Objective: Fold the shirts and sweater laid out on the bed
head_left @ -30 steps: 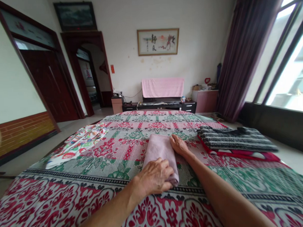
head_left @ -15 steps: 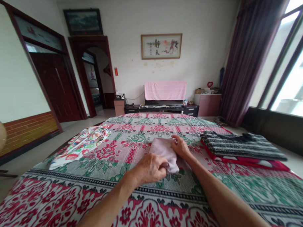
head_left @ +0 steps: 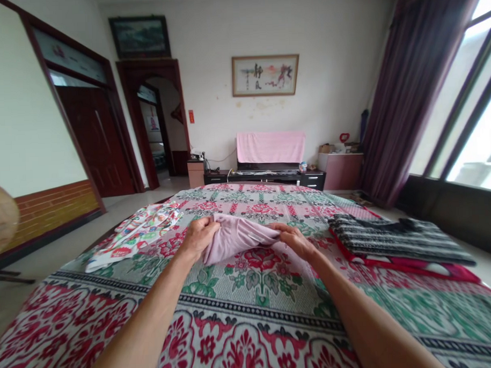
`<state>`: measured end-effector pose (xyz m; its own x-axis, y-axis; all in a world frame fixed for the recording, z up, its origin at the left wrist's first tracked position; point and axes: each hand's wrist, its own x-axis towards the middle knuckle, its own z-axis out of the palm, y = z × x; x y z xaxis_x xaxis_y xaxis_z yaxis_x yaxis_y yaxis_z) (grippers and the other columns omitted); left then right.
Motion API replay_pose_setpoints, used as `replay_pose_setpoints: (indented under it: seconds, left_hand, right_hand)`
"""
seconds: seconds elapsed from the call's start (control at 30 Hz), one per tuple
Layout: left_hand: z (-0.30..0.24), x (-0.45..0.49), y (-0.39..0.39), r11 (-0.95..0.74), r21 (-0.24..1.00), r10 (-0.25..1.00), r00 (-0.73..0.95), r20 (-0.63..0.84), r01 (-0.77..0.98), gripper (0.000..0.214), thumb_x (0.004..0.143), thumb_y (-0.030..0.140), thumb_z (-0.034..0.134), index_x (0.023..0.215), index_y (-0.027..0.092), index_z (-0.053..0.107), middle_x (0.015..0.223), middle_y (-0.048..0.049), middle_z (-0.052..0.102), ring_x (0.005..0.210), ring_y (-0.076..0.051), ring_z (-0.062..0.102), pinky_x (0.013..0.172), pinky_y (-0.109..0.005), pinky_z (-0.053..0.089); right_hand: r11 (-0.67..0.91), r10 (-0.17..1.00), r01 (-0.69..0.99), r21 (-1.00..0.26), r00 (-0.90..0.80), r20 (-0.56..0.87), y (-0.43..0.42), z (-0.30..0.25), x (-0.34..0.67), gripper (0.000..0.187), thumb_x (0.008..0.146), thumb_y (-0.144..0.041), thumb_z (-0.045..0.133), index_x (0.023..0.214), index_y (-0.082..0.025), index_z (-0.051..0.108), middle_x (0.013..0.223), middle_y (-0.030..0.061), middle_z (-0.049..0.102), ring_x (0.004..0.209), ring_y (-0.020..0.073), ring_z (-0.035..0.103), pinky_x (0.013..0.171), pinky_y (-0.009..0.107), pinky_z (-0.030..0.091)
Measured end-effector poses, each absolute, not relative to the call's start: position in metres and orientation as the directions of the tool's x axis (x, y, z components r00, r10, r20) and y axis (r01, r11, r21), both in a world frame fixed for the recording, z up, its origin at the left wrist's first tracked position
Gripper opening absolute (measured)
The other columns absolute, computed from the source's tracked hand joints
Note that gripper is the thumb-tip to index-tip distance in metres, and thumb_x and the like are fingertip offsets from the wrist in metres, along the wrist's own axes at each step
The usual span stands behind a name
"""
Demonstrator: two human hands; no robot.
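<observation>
Between my two hands stretches a pale pink piece of clothing [head_left: 237, 238], bunched and partly folded, just over the flowered bedspread [head_left: 269, 282]. My left hand [head_left: 199, 236] is closed on its left end, knuckles up. At the right end, my right hand [head_left: 293, 238] pinches a gathered corner between thumb and fingers. The cloth sags slightly and twists toward the right. What kind of garment it is cannot be made out.
A white garment with a colourful print [head_left: 136, 233] lies rumpled at the left. To the right rests a folded black-and-grey striped knit [head_left: 400, 240] on a red folded cloth [head_left: 425, 270]. Beyond the bed stands a low black cabinet [head_left: 217, 177] by the wall.
The pink clothing has gone from a compact bundle to a wider span between my hands. My left hand has moved left and away from me; the right hand has stayed near its place.
</observation>
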<state>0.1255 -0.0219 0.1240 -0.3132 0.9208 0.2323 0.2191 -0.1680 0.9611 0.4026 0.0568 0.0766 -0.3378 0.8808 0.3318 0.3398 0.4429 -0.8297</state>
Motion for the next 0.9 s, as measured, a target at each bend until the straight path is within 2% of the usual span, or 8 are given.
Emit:
replay_pose_setpoints:
  seconds: [0.13, 0.23, 0.33, 0.43, 0.53, 0.7, 0.8, 0.9]
  left_hand:
    - [0.125, 0.127, -0.023, -0.132, 0.986, 0.910, -0.383, 0.162, 0.105, 0.020, 0.055, 0.028, 0.062, 0.068, 0.013, 0.065, 0.049, 0.0048, 0.054, 0.052, -0.012, 0.050, 0.050, -0.020, 0.035]
    - [0.127, 0.128, -0.025, -0.128, 0.992, 0.910, -0.394, 0.125, 0.019, 0.020, 0.052, 0.027, 0.064, 0.066, 0.013, 0.064, 0.049, 0.0043, 0.056, 0.050, -0.011, 0.051, 0.049, -0.020, 0.035]
    - [0.127, 0.126, -0.022, -0.124, 0.990, 0.912, -0.401, 0.084, -0.074, 0.018, 0.050, 0.026, 0.066, 0.063, 0.014, 0.061, 0.048, 0.0048, 0.055, 0.048, -0.011, 0.051, 0.048, -0.020, 0.035]
    - [0.122, 0.119, -0.015, -0.065, 0.970, 0.936, -0.352, -0.023, -0.235, 0.018, 0.049, 0.024, 0.067, 0.060, 0.015, 0.057, 0.047, 0.0044, 0.055, 0.046, -0.011, 0.052, 0.048, -0.022, 0.039]
    - [0.113, 0.111, -0.007, 0.041, 0.950, 0.942, -0.305, -0.141, -0.310, 0.018, 0.049, 0.024, 0.067, 0.060, 0.016, 0.056, 0.050, 0.0018, 0.059, 0.047, -0.013, 0.054, 0.049, -0.024, 0.043]
    - [0.083, 0.100, -0.002, 0.126, 0.992, 0.930, -0.346, -0.120, -0.005, 0.010, 0.055, 0.023, 0.062, 0.057, 0.016, 0.054, 0.050, 0.0011, 0.058, 0.049, -0.013, 0.056, 0.049, -0.024, 0.043]
    - [0.065, 0.096, -0.001, 0.130, 0.980, 0.918, -0.392, -0.061, 0.152, 0.013, 0.058, 0.023, 0.062, 0.053, 0.017, 0.052, 0.047, 0.0025, 0.055, 0.050, -0.013, 0.056, 0.047, -0.022, 0.039]
    - [0.055, 0.090, 0.003, 0.112, 0.958, 0.900, -0.436, 0.015, 0.264, 0.008, 0.061, 0.022, 0.065, 0.061, 0.016, 0.059, 0.059, -0.0013, 0.065, 0.067, -0.018, 0.063, 0.055, -0.022, 0.043]
  right_hand:
    - [0.516, 0.824, 0.265, -0.815, -0.415, 0.387, 0.064, 0.069, 0.398, 0.053, 0.056, -0.013, 0.048, 0.105, -0.017, 0.067, 0.096, 0.0040, 0.070, 0.091, 0.0214, 0.062, 0.084, 0.032, 0.048]
    - [0.627, 0.776, 0.324, -0.708, -0.343, 0.530, 0.072, 0.062, 0.395, 0.041, 0.057, -0.014, 0.050, 0.093, -0.017, 0.068, 0.103, 0.0067, 0.068, 0.098, 0.0222, 0.060, 0.089, 0.033, 0.045]
    - [0.646, 0.764, 0.375, -0.665, -0.302, 0.571, 0.072, 0.068, 0.397, 0.029, 0.062, -0.017, 0.049, 0.083, -0.017, 0.068, 0.102, 0.0071, 0.068, 0.098, 0.0224, 0.059, 0.090, 0.033, 0.043]
    - [0.560, 0.827, 0.360, -0.746, -0.283, 0.485, 0.065, 0.084, 0.404, 0.023, 0.065, -0.022, 0.047, 0.077, -0.016, 0.067, 0.085, 0.0042, 0.068, 0.084, 0.0214, 0.060, 0.075, 0.030, 0.046]
    - [0.391, 0.899, 0.251, -0.886, -0.313, 0.308, 0.060, 0.096, 0.408, 0.022, 0.070, -0.029, 0.048, 0.076, -0.016, 0.065, 0.064, 0.0006, 0.062, 0.061, 0.0162, 0.055, 0.055, 0.024, 0.040]
    - [0.148, 0.952, 0.154, -0.977, -0.290, 0.098, 0.063, 0.087, 0.404, 0.029, 0.067, -0.037, 0.057, 0.086, -0.016, 0.067, 0.071, 0.0021, 0.066, 0.060, 0.0145, 0.055, 0.052, 0.023, 0.038]
    - [0.150, 0.960, 0.246, -0.958, -0.269, 0.081, 0.068, 0.073, 0.398, 0.035, 0.067, -0.042, 0.061, 0.086, -0.015, 0.069, 0.073, 0.0028, 0.067, 0.063, 0.0152, 0.056, 0.055, 0.024, 0.038]
    - [0.187, 0.971, 0.315, -0.931, -0.201, 0.127, 0.072, 0.064, 0.398, 0.040, 0.066, -0.046, 0.064, 0.090, -0.014, 0.069, 0.077, 0.0039, 0.067, 0.067, 0.0167, 0.056, 0.058, 0.025, 0.039]
